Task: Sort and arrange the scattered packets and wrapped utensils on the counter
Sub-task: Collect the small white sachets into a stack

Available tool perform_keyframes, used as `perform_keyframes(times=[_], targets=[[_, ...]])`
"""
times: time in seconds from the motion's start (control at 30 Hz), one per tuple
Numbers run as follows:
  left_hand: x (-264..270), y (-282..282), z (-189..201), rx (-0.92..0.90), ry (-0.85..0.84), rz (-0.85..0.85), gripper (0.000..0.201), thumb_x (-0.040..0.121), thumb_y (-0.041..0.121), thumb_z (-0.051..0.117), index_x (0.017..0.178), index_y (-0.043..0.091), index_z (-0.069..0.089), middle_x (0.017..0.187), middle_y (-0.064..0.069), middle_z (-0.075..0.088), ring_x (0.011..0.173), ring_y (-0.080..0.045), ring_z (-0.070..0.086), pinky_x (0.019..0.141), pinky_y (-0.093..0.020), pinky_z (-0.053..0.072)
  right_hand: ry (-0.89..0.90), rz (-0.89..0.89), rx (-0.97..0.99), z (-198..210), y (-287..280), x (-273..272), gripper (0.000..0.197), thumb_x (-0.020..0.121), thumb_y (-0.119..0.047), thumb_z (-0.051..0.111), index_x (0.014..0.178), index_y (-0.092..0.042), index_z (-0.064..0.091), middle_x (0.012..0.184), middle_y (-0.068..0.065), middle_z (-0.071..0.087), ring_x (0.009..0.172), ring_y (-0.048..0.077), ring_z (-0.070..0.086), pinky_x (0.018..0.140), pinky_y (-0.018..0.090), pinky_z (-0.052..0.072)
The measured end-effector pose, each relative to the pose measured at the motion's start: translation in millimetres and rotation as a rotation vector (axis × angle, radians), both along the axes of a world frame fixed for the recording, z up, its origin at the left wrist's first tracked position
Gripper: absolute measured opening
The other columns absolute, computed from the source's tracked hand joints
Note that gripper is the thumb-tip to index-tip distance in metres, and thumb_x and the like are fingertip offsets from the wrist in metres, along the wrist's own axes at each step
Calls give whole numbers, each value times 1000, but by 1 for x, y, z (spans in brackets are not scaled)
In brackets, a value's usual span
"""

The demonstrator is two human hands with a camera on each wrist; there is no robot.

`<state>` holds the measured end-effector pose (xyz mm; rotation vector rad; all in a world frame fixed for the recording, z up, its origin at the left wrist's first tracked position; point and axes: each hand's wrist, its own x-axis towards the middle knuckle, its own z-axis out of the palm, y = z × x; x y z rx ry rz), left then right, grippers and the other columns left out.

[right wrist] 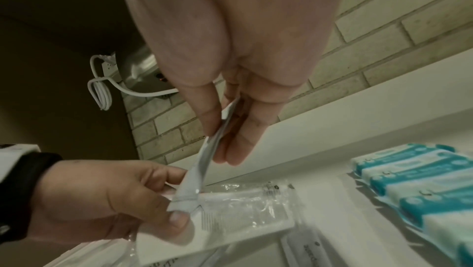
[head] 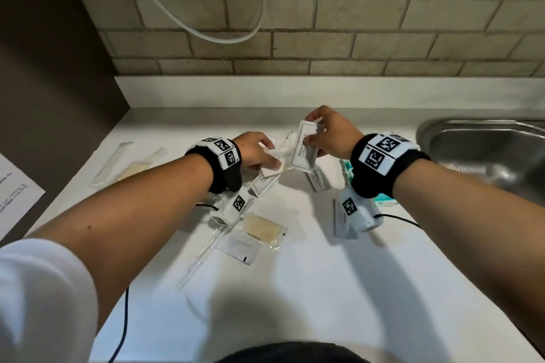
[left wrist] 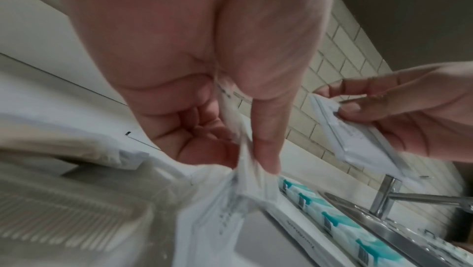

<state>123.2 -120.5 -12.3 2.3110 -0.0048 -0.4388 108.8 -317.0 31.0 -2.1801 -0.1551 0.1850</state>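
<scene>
My right hand [head: 327, 132] pinches the top of a white shampoo sachet [head: 303, 147] between thumb and fingers above the counter [head: 324, 289]. In the right wrist view this sachet [right wrist: 212, 150] shows edge-on, and its lower end meets my left hand's fingers [right wrist: 158, 174]. My left hand [head: 256, 153] grips a bundle of a white packet and a clear-wrapped comb [right wrist: 243, 210]. In the left wrist view the thumb and fingers of that hand [left wrist: 250, 162] pinch the crumpled wrapper [left wrist: 240, 188]. Loose on the counter lie another sachet [head: 262, 186], a yellowish packet [head: 265, 231] and a flat white sachet [head: 240, 247].
A wrapped comb [head: 112, 162] and a yellowish packet [head: 138, 168] lie at the left. A toothbrush box [head: 342, 221] and teal-and-white packets [head: 383, 202] sit under my right wrist. The steel sink [head: 486, 150] and its faucet [left wrist: 384, 196] are at the right. A dark cable [head: 124, 318] crosses the front.
</scene>
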Motion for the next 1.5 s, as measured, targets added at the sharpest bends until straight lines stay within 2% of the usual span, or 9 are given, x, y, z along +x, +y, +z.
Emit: perform_keyframes(times=[0.2,0.43,0.7,0.87,1.1,1.2,1.27,1.37,1.5], targets=[[0,9,-8,-6,6,21,32,78,26,78,105,19,64,88,-14,69,65,-21,60,65,-25,47,18,-27,-69,-5,5,-10,26,85,0,58,98,-10,38,87,10,55,64,24,63,55,34,58],[1,7,-4,-128,-42,-4,18,88,15,68,104,17,61,87,-7,66,56,-14,57,46,-18,47,210,132,-121,-24,17,-27,5,90,-11,56,95,-12,56,87,5,63,72,19,65,69,33,60],[-1,19,10,-282,-73,-35,17,91,9,63,105,14,56,81,-5,64,61,-15,59,51,-23,49,224,112,11,-34,37,-20,27,85,-16,68,110,-6,61,108,16,69,100,30,68,89,44,57],[5,48,3,-112,-257,107,16,89,14,66,99,21,56,109,-6,62,78,-17,60,55,-24,49,182,158,-113,-35,43,-16,32,85,-17,71,113,-11,57,95,10,62,83,25,64,79,38,58],[1,80,-20,299,-76,-21,31,85,26,67,115,20,62,122,-5,63,102,-20,60,87,-29,48,154,214,-67,-29,62,-13,52,85,-14,71,131,-17,46,100,10,55,85,26,63,79,41,56],[-7,85,-16,381,-151,-50,50,83,41,68,130,26,57,130,-6,57,120,-24,52,102,-35,42,30,197,-160,-25,71,-10,18,86,-23,69,85,-13,54,79,2,53,81,26,56,72,35,46],[-20,87,-10,424,-231,-52,51,81,49,67,127,27,58,118,-3,59,109,-21,55,94,-33,45,-1,165,-125,-23,74,-6,30,86,-26,69,69,-23,44,70,-4,48,77,23,51,70,32,41],[-50,83,2,506,-164,-139,45,85,58,57,116,26,61,100,10,61,88,-12,60,73,-26,46,-84,75,-57,-18,76,1,21,85,-23,68,76,-19,50,74,0,54,74,21,51,69,31,41],[-81,71,-10,419,165,-239,49,91,63,43,107,22,62,74,-8,70,58,-16,62,67,-28,49,-126,20,37,-12,80,6,10,82,-17,67,91,-16,62,85,5,65,64,15,55,66,30,46]])
